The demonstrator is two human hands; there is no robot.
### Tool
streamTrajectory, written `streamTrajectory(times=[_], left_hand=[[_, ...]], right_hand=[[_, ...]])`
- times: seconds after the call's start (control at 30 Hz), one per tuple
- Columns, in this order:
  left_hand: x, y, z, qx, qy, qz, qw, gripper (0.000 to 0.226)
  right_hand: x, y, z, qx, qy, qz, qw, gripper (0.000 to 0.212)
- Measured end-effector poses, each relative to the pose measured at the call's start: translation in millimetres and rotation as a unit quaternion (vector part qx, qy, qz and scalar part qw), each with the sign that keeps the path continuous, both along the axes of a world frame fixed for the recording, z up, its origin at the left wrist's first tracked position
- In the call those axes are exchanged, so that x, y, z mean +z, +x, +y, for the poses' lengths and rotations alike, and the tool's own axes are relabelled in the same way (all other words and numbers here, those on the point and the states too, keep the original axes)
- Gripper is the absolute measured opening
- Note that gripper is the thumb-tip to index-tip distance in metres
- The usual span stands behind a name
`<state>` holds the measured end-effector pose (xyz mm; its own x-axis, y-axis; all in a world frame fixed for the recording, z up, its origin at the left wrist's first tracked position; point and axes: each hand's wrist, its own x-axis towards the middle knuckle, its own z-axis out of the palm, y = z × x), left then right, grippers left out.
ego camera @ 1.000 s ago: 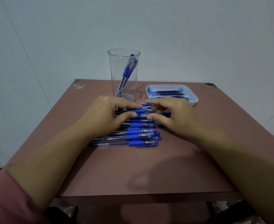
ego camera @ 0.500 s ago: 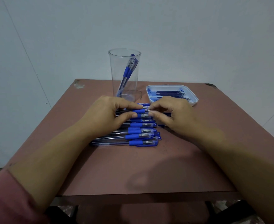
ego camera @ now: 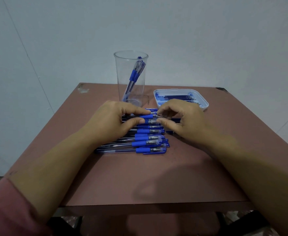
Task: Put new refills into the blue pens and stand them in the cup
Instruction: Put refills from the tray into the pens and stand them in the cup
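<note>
Blue pen (ego camera: pixel 149 116), clear-barrelled with a rubbery grip, is pinched by fingers of left hand (ego camera: pixel 112 120) and right hand (ego camera: pixel 182 121).

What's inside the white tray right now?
Several thin dark-blue refills lie side by side in the white tray. The right hand covers the tray's near left corner, so the exact count is hidden.

On the bench (ego camera: pixel 139 181), pens (ego camera: pixel 139 143) lie in a row under the left hand (ego camera: pixel 112 120) and right hand (ego camera: pixel 184 120) and before them. The cup (ego camera: pixel 122 74) stands behind the left, two pens (ego camera: pixel 134 74) inside; the tray (ego camera: pixel 206 106) sits behind the right, refills (ego camera: pixel 177 97) in it.
</note>
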<state>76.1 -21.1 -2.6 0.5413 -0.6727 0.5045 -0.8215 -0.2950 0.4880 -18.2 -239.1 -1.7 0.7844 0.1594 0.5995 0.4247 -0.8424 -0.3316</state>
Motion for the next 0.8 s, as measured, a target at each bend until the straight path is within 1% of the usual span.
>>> streamTrajectory(times=[0.07,0.1,0.2,0.27,0.4,0.57,0.63,0.7,0.8], left_hand=[[-0.6,0.5,0.2,0.000,0.002,0.000,1.000,0.029],[-0.8,0.7,0.2,-0.001,0.003,0.001,1.000,0.029],[-0.7,-0.1,-0.3,-0.007,0.000,0.000,1.000,0.031],[-0.8,-0.4,-0.5,-0.008,-0.003,-0.002,1.000,0.032],[-1.4,0.2,-0.8,-0.010,-0.005,-0.003,1.000,0.032],[-1.8,-0.9,-1.4,-0.017,-0.012,-0.011,1.000,0.032],[-2.1,-0.6,-1.9,-0.015,-0.017,-0.019,1.000,0.030],[-2.0,-0.3,-1.9,-0.010,-0.022,-0.023,0.999,0.030],[-1.6,0.1,-1.4,-0.001,-0.013,-0.018,1.000,0.031]], right_hand=[[0.2,0.6,0.6,-0.001,-0.004,0.010,1.000,0.009],[0.5,0.7,0.5,-0.003,-0.005,0.015,1.000,0.010],[0.8,0.2,0.5,-0.011,-0.011,0.034,0.999,0.020],[1.5,-1.0,1.1,-0.014,-0.006,0.044,0.999,0.023],[4.5,-6.1,0.7,-0.002,0.045,0.060,0.997,0.016],[3.9,-4.6,1.8,-0.004,0.020,0.039,0.999,0.007],[4.5,-4.5,1.4,-0.007,0.018,0.038,0.999,0.008],[5.3,-5.3,1.5,-0.014,0.015,0.052,0.998,0.011],[7.8,-7.8,-3.8,-0.022,0.031,0.096,0.995,0.013]])
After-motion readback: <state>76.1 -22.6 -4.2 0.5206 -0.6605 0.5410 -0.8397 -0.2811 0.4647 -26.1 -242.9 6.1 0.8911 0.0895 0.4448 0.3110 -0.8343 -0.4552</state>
